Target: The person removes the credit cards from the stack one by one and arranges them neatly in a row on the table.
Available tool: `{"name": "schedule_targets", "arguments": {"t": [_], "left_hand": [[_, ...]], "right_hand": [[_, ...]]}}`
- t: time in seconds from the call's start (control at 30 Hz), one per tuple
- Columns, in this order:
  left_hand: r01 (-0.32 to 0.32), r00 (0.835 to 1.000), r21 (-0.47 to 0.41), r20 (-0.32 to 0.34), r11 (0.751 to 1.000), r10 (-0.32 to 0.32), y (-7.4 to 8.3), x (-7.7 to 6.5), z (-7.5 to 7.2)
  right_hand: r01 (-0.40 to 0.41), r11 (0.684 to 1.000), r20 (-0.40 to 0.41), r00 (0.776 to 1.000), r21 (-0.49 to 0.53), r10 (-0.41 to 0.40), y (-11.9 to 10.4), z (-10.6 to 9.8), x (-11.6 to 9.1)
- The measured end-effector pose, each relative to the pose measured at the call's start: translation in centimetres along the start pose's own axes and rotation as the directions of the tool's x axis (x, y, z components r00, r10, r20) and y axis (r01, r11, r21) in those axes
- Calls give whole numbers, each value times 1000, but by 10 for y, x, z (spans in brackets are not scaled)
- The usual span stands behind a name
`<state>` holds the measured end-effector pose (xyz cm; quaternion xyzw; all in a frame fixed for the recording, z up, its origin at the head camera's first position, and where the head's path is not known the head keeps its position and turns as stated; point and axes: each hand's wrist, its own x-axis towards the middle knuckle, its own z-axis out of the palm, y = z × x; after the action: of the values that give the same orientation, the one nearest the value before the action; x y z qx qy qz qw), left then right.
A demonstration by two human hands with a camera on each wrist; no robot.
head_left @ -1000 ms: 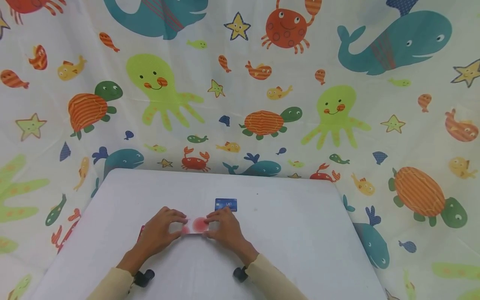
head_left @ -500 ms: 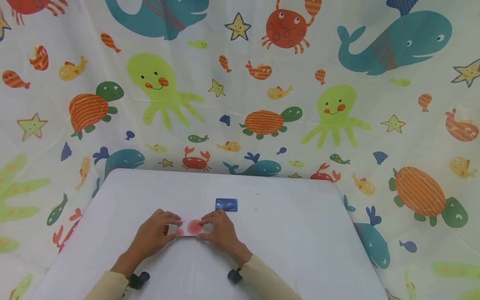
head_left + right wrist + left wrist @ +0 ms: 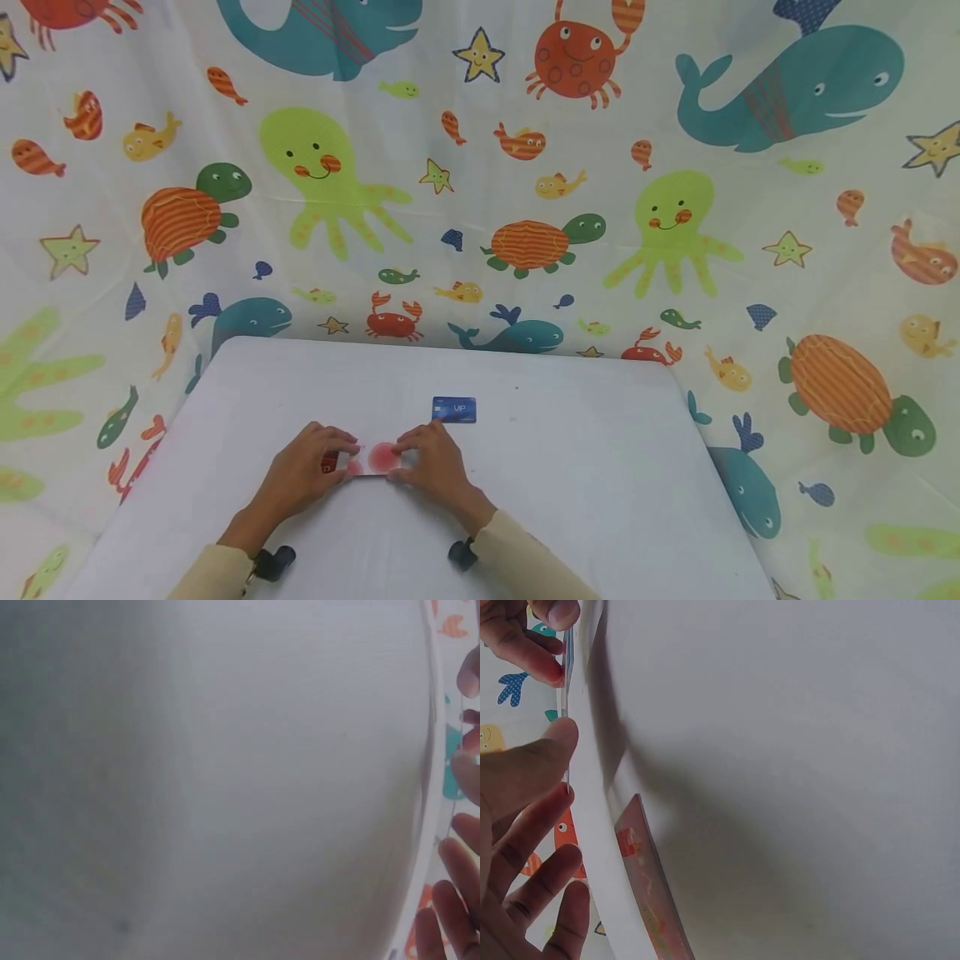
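Between my two hands is a white card (image 3: 383, 457) printed with pink-red round spots. My left hand (image 3: 303, 469) pinches its left end between thumb and fingers. At the opposite end, my right hand (image 3: 435, 467) pinches it the same way. The left wrist view shows the held card edge-on, raised over the table, with the left thumb (image 3: 559, 739) at its edge. A red card (image 3: 654, 889) lies on the table below the left hand; in the head view that hand mostly covers it. Just beyond the right fingers, a blue card marked VIP (image 3: 454, 409) lies flat.
A white-covered table (image 3: 585, 467) stretches out on both sides of the hands. Behind it hangs a curtain (image 3: 510, 192) printed with sea animals. Each wrist wears a small black camera, one at the left wrist (image 3: 274, 563) and one at the right (image 3: 462, 555).
Both hands have moved left and slightly nearer with the white card between them. More of the blue card shows now, and the red card appears in the gap of the left hand.
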<state>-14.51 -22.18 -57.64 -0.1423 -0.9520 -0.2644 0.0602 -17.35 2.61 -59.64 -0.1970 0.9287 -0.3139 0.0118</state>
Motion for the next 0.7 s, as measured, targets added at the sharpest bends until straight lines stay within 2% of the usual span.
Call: {"name": "schedule_targets", "arguments": {"t": [0.2,0.7], "left_hand": [[29,999,-24,20,999,-28,-3,-1,2],[33,999,-31,21,999,-33,-8,-2,6]], "right_hand": [[-20,1000,4,1000,-24,20,-5,1,-1],[-2,990,4,1000,-139,2,-10,6,1]]}}
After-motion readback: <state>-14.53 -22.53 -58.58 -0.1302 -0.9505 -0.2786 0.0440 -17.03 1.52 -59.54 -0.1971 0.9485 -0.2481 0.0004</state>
